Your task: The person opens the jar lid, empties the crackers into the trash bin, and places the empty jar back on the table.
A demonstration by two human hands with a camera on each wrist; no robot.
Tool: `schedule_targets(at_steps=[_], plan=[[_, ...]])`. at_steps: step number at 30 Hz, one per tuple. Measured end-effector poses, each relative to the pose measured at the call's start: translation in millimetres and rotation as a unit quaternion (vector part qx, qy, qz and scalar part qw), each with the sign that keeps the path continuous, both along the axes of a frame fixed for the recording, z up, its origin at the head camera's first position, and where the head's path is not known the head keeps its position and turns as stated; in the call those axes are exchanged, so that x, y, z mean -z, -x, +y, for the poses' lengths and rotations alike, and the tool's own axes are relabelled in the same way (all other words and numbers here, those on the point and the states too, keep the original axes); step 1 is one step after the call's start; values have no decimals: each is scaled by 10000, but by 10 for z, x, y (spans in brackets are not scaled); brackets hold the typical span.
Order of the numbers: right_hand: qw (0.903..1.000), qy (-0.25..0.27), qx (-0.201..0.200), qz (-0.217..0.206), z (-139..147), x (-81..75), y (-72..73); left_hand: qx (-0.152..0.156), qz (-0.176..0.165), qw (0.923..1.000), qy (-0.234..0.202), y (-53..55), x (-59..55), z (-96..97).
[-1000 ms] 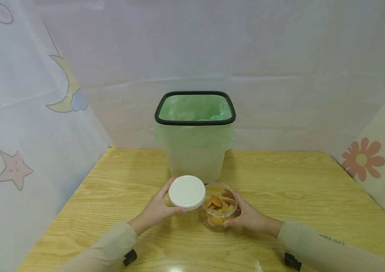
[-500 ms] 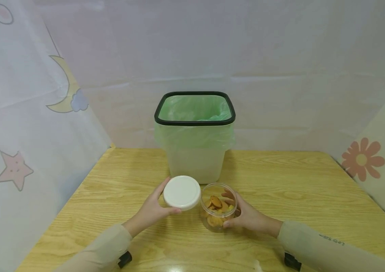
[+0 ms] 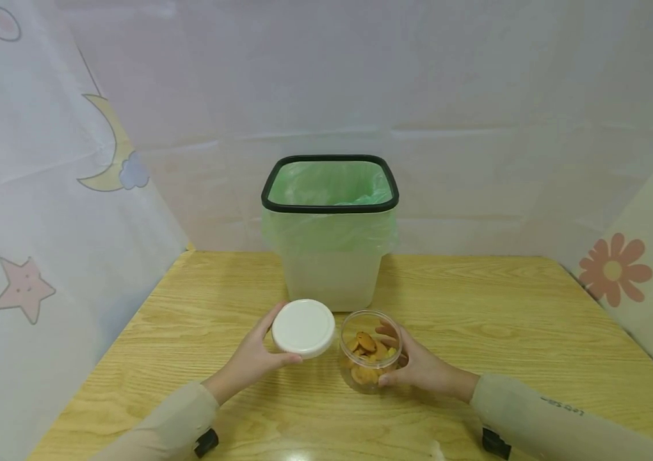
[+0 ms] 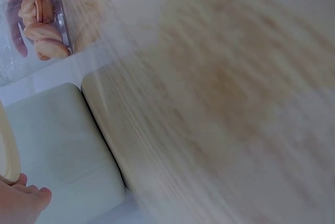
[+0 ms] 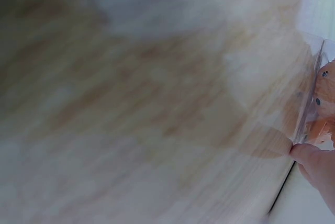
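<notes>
- We see the left hand [image 3: 254, 354] holding a white lid [image 3: 303, 328] by its edge, thumb on the near side and fingers reaching round the far left side; the grip is spread across much of the lid's width.
- We find the lid just left of a clear jar [image 3: 371, 362], with a narrow gap between the two, in front of the bin [image 3: 331, 282].
- We see the right hand [image 3: 423, 366] gripping the jar from its right side, thumb on the near wall and fingers behind, showing through the clear wall. The jar looks upright on the table [image 3: 476, 307], its mouth uncovered.
- Inside lie brownish-orange biscuits [image 3: 367, 340], heaped low, well under the rim; the right wrist view shows dark specks on them.
- We judge the lid light and fairly stiff, with a smooth top offering little purchase, so its edge is the sensible hold.
- We expect the jar to be light too, stiff but perhaps slightly springy if it is thin plastic, and slippery. We would hold it low round the wall, away from the rim, without squeezing hard.
- We take the biscuits to be brittle; a sharp tilt or knock could chip or spill them.
</notes>
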State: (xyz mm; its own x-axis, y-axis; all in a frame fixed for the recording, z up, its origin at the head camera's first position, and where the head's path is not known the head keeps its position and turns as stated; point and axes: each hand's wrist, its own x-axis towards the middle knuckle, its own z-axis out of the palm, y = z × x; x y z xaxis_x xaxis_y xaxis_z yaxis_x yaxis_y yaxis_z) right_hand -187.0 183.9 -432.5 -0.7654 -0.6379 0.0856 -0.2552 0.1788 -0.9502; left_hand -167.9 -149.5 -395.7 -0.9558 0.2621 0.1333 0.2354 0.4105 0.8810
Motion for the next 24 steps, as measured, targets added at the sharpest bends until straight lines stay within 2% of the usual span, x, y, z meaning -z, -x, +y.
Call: schedule_targets(at_steps=[12, 24], plan=[[10000, -58, 59, 23, -2, -12, -2, -126, -121, 9997, 170, -4, 20, -71], [10000, -54, 45, -31, -8, -19, -1, -107, -103, 9995, 275, 30, 73, -153]])
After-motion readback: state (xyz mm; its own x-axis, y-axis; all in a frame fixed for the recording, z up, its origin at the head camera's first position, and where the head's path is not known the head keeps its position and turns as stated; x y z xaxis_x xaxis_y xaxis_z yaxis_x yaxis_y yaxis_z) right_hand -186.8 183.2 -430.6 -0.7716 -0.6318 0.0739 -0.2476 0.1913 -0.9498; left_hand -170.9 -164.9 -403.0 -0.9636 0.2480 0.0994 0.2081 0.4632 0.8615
